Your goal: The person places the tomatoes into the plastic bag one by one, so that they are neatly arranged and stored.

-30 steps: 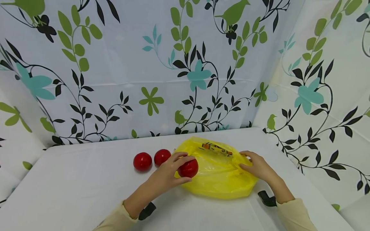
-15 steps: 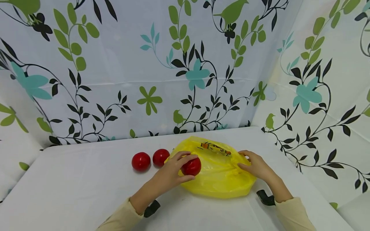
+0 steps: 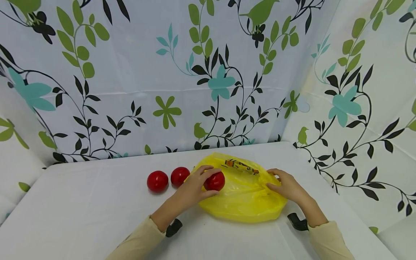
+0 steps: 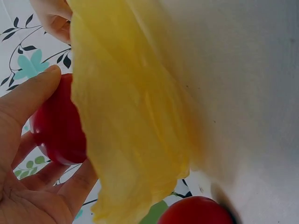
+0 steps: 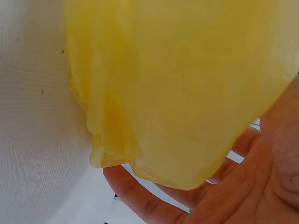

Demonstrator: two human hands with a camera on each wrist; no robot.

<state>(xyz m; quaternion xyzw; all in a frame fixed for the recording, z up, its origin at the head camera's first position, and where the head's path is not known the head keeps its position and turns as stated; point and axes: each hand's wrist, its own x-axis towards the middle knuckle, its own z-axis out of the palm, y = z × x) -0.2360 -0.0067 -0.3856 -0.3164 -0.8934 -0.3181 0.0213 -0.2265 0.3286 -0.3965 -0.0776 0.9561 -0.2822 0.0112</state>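
My left hand (image 3: 193, 186) grips a round, glossy red apple (image 3: 215, 181), thumb on one side and fingers on the other. It holds the apple over the left part of a yellow plastic bag (image 3: 240, 202). In the left wrist view the bag's edge (image 4: 126, 107) hides part of this apple (image 4: 58, 123). My right hand (image 3: 290, 186) holds the gathered right edge of the bag between thumb and fingers. Its fingertips are partly behind the yellow film in the right wrist view. Two more red apples, a left one (image 3: 157, 181) and a right one (image 3: 180, 176), sit left of the bag.
A white-covered table (image 3: 87, 209) bears everything. Behind it and at the sides hang patterned curtains (image 3: 130, 72) with leaves and birds. Black wrist-camera pieces stick out beside the left wrist (image 3: 173, 228) and the right wrist (image 3: 297, 222).
My left hand, with the apple in it, has shifted slightly right and then a little farther from me over the bag. The right hand keeps its place on the bag; the view has drifted slightly.
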